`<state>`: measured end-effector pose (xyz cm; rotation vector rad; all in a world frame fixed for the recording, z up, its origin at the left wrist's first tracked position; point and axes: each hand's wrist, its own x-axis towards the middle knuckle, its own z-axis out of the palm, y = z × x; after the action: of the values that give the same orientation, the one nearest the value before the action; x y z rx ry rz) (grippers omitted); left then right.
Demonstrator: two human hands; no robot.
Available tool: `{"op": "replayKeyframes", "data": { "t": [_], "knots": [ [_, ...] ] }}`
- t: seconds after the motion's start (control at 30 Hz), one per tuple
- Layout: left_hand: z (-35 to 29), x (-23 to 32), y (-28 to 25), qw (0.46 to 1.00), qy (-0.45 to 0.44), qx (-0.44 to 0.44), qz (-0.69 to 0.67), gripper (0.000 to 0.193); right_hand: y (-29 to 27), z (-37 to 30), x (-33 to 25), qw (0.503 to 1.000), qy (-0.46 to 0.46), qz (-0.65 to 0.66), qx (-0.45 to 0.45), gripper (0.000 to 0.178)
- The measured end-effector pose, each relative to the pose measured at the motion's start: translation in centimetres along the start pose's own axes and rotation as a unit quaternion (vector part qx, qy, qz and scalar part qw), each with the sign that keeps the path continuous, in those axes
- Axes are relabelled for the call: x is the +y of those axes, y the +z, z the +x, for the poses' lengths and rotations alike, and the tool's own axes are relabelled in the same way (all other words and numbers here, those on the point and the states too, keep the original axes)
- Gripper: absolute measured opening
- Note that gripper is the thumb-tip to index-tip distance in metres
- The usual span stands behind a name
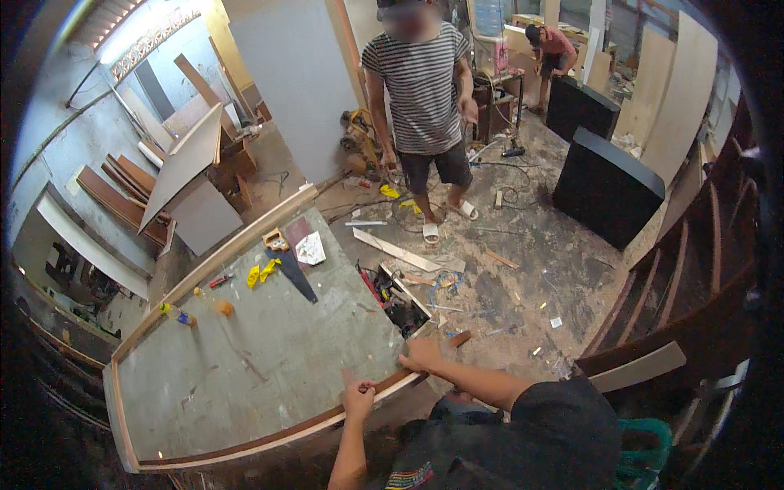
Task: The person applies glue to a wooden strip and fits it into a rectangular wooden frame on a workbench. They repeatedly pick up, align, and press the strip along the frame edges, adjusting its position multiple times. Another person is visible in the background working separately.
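Both my hands grip the wooden strip along the workbench's near edge. Left hand closes over it mid-edge; right hand clamps it by the near right corner.

— How's the light?
— Soft and even daylight, brightest at the far side of the room beyond the right hand. Shadows there are faint.
— Any distortion?
— Strong fisheye: the surface edge under the left hand bows, and the corners fall black. Detail is slightly soft throughout.
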<state>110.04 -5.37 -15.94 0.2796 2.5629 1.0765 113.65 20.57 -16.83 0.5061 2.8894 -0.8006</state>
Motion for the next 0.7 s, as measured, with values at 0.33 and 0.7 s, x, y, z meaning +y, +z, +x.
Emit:
{"op": "replayKeyframes", "data": {
  "t": [0.33,0.7],
  "knots": [
    [-1.0,2.2,1.1,0.983,0.084,0.109,0.121,0.009,-0.4,0.1,0.1,1.000,0.016,0.006,0.013,0.052],
    [-0.1,1.5,1.6,0.971,0.117,0.130,0.162,0.015,-0.3,0.2,0.4,0.998,0.000,-0.022,0.059,0.044]
  ]
}}
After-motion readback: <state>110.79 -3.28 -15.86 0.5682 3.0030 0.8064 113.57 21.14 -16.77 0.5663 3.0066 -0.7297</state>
